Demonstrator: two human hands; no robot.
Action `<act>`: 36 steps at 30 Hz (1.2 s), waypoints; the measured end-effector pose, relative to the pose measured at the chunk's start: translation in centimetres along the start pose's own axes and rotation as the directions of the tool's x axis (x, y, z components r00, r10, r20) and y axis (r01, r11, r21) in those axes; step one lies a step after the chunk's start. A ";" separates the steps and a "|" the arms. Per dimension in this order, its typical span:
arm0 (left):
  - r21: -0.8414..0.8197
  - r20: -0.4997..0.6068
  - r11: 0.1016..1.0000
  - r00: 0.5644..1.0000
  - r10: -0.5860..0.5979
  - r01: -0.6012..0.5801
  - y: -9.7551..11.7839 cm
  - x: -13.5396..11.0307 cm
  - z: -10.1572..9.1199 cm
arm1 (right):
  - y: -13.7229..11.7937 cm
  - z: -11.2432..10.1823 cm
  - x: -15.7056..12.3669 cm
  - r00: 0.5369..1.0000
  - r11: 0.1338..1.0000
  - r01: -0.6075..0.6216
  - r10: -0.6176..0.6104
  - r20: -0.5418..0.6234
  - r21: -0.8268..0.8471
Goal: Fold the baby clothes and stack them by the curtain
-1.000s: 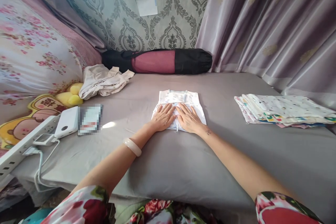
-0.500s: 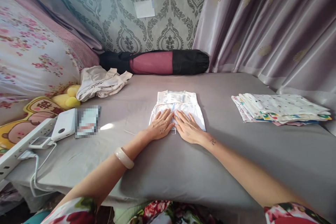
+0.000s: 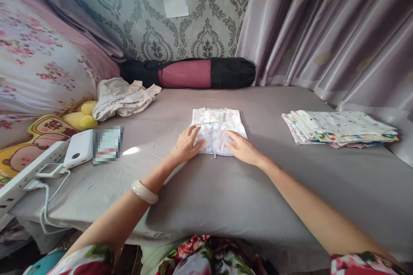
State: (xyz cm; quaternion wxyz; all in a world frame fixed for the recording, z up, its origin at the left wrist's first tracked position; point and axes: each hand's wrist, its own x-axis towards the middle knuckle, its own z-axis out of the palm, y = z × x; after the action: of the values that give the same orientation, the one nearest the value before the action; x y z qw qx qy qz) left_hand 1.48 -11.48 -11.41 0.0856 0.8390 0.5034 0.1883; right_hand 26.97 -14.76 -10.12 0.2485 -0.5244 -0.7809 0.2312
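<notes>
My left hand (image 3: 187, 145) and right hand (image 3: 244, 148), fingers loosely apart, frame the small white, blue-trimmed cloth garment (image 3: 217, 131), lying flat and seemingly only part-folded on the grey fabric sheet (image 3: 226, 200), apart from the flat, folded stack of patterned white cloths (image 3: 345, 125).

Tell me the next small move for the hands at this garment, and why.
Probably tuck the fingertips of the left hand and right hand under the sides of the garment to take hold of it. It lies folded on the sheet, with one open hand at each side and neither clearly gripping it.
</notes>
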 end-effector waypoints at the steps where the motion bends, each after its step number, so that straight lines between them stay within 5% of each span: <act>1: 0.001 -0.052 0.998 0.997 -0.058 0.058 -0.6 -0.2 -0.3 | 0.6 -0.7 -0.2 0.996 0.999 -0.040 0.042 -0.079 0.024; 4: -0.038 -0.091 0.952 0.948 -0.305 0.302 -1.9 -0.7 -1.6 | 2.4 -2.7 -1.0 0.928 0.965 -0.262 0.255 -0.273 0.012; 7: -0.105 0.024 0.869 0.875 -0.484 0.483 -2.1 -1.2 -2.9 | 3.7 -3.8 -1.7 0.870 0.902 -0.430 0.400 -0.288 -0.045; 11: -0.150 0.106 0.805 0.819 -0.565 0.574 -0.9 -1.6 -4.1 | 4.0 -3.6 -2.4 0.852 0.872 -0.487 0.460 -0.249 -0.055; 16: -0.278 0.233 0.751 0.800 -0.553 0.599 0.0 -1.7 -4.3 | 2.7 -2.9 -2.9 0.863 0.878 -0.474 0.477 -0.168 0.060; 23: -0.512 0.342 0.706 0.870 -0.354 0.489 0.2 -2.6 -4.5 | 0.9 -3.3 -4.1 0.923 0.893 -0.380 0.383 0.036 0.242; 28: -0.530 0.302 0.746 0.912 -0.279 0.404 0.1 -3.1 -5.0 | 1.7 -3.7 -4.9 0.942 0.923 -0.332 0.312 0.125 0.195; 36: -0.294 -0.007 0.935 0.978 -0.208 0.197 0.4 -3.1 -4.3 | 2.5 -3.1 -5.0 0.974 0.969 -0.201 0.213 -0.078 0.142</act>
State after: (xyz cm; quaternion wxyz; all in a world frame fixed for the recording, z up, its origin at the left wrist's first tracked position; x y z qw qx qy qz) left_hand -1.29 -14.61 -8.07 0.2177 0.7572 0.5554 0.2663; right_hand 32.35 -18.21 -10.00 0.2934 -0.5956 -0.6922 0.2828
